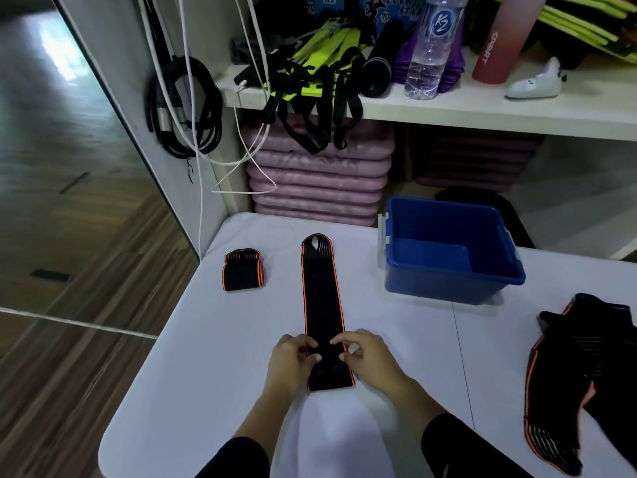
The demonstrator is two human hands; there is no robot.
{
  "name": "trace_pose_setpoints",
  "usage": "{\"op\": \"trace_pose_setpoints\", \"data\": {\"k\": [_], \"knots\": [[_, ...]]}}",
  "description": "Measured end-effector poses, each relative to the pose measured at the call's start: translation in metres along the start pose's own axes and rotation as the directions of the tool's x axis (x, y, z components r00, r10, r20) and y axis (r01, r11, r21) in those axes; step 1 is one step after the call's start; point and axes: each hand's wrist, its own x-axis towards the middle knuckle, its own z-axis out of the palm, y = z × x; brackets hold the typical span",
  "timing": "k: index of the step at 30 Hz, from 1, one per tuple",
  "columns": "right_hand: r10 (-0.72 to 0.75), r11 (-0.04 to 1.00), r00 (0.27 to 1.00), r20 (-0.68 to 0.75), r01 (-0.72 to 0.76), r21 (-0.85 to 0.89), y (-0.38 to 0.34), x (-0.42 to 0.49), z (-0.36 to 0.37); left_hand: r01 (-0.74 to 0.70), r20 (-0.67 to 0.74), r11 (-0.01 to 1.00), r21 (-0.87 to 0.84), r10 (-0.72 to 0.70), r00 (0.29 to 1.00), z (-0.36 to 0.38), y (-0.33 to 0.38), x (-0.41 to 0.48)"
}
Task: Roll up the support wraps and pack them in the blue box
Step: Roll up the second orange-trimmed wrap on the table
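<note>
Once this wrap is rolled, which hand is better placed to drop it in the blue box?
Right. The blue box stands right of the flat wrap, nearer the right hand; the left hand would likely have to reach across.

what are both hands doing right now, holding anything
Left hand: fingers curled, pinching the flat support wrap near its near end.
Right hand: fingers curled, pinching the same wrap on its right edge.
</note>
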Motion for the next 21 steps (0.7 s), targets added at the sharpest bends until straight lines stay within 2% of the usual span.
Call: {"op": "trace_pose_setpoints", "data": {"k": [2,5,8,11,13,16,21], "knots": [[-0.042,0.999,0.998,0.036,0.043,-0.026,0.003,0.000,-0.001,-0.071,-0.007,0.997,0.024,0.071,0.997,0.001,-0.003,0.000],[-0.069,0.997,0.986,0.151,0.073,-0.021,0.010,-0.004,-0.006,-0.151,0.071,0.987,0.060,0.147,0.987,0.001,-0.010,-0.001],[-0.071,0.997,0.966,0.249,0.079,-0.020,0.019,-0.006,-0.009,-0.172,0.155,0.982,0.072,0.159,0.975,-0.002,-0.015,-0.005],[-0.102,0.992,0.966,0.239,0.117,-0.051,0.020,-0.005,-0.008,-0.208,0.251,0.973,0.096,0.179,0.951,-0.006,-0.018,-0.007],[-0.100,0.993,0.975,0.198,0.111,-0.049,0.018,-0.004,-0.009,-0.219,0.254,0.970,0.106,0.187,0.949,-0.006,-0.021,-0.006],[-0.077,0.991,0.980,0.184,0.095,-0.093,0.012,-0.002,-0.011,-0.133,0.191,0.990,0.047,0.121,0.974,-0.004,-0.017,-0.004],[-0.011,1.000,0.996,0.086,0.010,0.013,0.004,0.003,-0.005,0.028,0.134,0.998,-0.055,-0.020,0.991,0.002,-0.009,0.000]]}}
